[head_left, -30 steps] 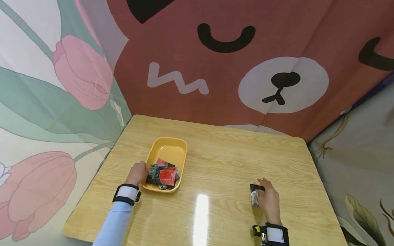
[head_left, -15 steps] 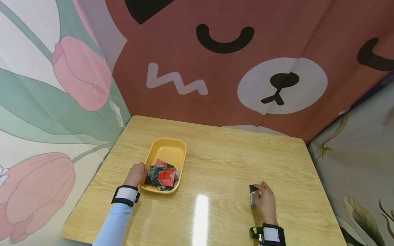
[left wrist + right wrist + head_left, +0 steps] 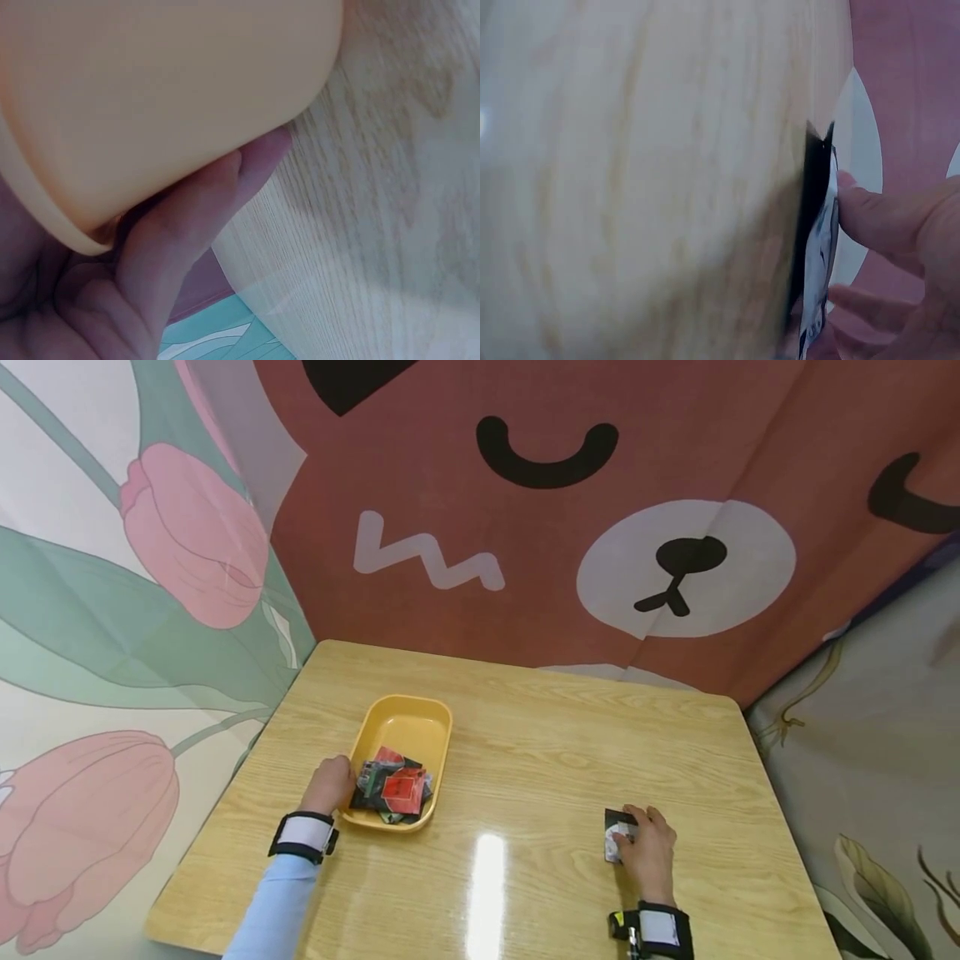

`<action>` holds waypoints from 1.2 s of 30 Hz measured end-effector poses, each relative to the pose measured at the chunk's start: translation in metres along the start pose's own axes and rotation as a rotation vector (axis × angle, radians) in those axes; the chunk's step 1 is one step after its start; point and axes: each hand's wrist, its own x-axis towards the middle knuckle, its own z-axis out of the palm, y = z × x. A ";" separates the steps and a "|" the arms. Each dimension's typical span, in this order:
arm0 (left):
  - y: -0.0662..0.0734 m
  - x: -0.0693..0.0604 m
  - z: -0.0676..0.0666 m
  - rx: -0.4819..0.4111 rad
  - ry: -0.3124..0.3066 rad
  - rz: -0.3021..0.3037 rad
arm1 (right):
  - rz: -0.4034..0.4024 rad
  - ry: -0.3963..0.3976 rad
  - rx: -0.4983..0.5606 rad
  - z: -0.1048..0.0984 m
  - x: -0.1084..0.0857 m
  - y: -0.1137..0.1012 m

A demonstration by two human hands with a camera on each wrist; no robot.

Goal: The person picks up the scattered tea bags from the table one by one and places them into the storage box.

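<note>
A yellow plastic tray (image 3: 442,727) stands on the left half of the table. Gripping its left side is my left hand (image 3: 327,785); up close, its fingers (image 3: 180,217) curl under the rim and along the outer wall. Several red, black and green sachets (image 3: 401,789) lie heaped at the tray's near end. On the right, my right hand (image 3: 651,852) holds a small black-and-white sachet (image 3: 612,837) with bent thumb and fingertips, close to the tabletop. Seen nearly edge-on, the sachet (image 3: 821,247) shows a dark layer beside a pale one. The fingers partly cover it.
The wood-grain table (image 3: 525,735) ends at a brown cloth backdrop (image 3: 420,635) with a bear face. Tulip-printed fabric (image 3: 90,652) lines the left side. Grey printed fabric (image 3: 862,735) hangs on the right. Each wrist wears a black strap.
My right hand's raised, spread fingers have come down and bent over the sachet, which has turned slightly. The left hand stays on the tray's side.
</note>
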 end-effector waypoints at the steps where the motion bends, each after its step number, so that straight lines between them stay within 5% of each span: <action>1: 0.000 0.000 0.000 0.004 0.002 0.001 | 0.013 0.003 0.004 0.000 0.000 0.000; 17: -0.003 -0.001 -0.001 0.023 0.021 0.050 | 0.172 0.058 0.103 0.004 -0.001 0.000; 26: -0.001 0.001 -0.002 0.008 -0.004 0.019 | 0.096 0.197 0.082 0.004 -0.004 0.000; 36: 0.000 0.000 -0.003 0.006 -0.011 0.010 | 0.086 0.189 0.172 -0.001 -0.008 -0.001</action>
